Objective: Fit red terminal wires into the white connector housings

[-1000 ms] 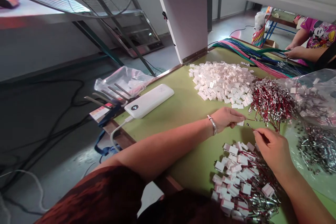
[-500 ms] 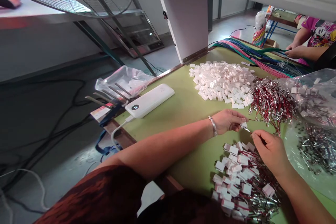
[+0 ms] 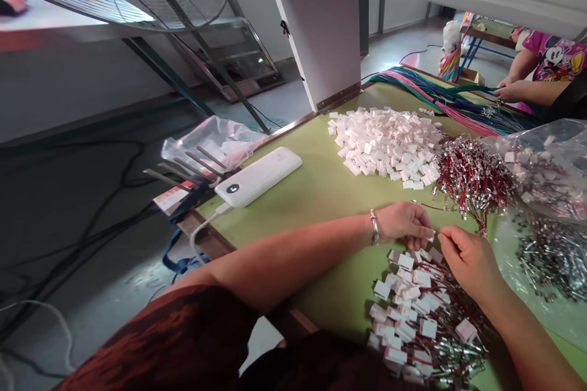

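Observation:
My left hand (image 3: 409,225) is closed in a pinch around a small white connector housing (image 3: 431,236), mostly covered by the fingers. Close to its right side, my right hand (image 3: 470,256) is pinched too, its fingertips almost meeting the housing. What lies between the right fingers is too small and hidden to make out. Just below both hands is a heap of white housings fitted with dark red wires (image 3: 410,311) and silvery ends. A thin red wire (image 3: 431,205) with a metal tip lies beyond the left fingers, reaching toward a bundle of red terminal wires (image 3: 474,174).
A big pile of white housings (image 3: 385,140) lies farther back. Clear bags of small parts (image 3: 550,250) cover the right side. A white power bank (image 3: 259,177) with a cable lies left. Coloured cables (image 3: 440,98) run along the back, where another person's hands (image 3: 511,90) hold some.
My left hand has dropped slightly and turned, its fingers now covering more of the housing. The red wire near it now lies free on the table. The thin silvery piece between the hands no longer shows.

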Tool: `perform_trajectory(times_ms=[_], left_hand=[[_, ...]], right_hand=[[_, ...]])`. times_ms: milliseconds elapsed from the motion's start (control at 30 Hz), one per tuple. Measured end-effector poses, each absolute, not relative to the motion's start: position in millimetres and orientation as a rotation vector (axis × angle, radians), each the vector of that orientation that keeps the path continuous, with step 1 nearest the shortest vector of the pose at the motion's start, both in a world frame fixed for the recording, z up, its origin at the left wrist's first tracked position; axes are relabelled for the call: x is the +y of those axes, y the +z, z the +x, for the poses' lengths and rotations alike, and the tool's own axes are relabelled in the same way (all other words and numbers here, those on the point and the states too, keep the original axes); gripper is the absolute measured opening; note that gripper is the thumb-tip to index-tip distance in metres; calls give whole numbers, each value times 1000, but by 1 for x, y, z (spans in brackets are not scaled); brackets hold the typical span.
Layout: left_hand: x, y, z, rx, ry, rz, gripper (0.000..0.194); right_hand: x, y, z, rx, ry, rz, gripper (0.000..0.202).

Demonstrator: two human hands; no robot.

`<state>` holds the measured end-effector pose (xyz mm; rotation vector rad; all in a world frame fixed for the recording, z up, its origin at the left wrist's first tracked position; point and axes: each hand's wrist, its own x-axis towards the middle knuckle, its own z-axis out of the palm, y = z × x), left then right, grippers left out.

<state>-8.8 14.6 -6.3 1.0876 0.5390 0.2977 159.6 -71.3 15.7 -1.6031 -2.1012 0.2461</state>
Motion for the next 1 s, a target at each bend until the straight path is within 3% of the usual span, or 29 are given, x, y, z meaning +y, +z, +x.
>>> perform_trajectory(times_ms=[200,367,433,533,700,867,1000], left_hand=[[34,14,-26,602,94,1659,30],[62,16,-39,1244,516,2168,21],[65,8,-36,1298,497,2314,19],[63,-1,-28,1355,445,2428,25],[63,-8,-20,1340,440,2455,31],[68,-13,-24,1261,520,2494,21],[66,-14,-28,1170,498,2585,21]], right_hand=[[-79,29,158,-2111,720,-1659,22],[-90,55,156,-2308,1088,-1454,24],[-81,57,161,-2255,1016,-1526,24],[-52,46,167,-2124,623,-1793,19],[-12,19,154,-2310,167,-2088,17],[-17,9,139,-2390,91,-2107,14],[-30,8,147,-2274,289,-1954,13]])
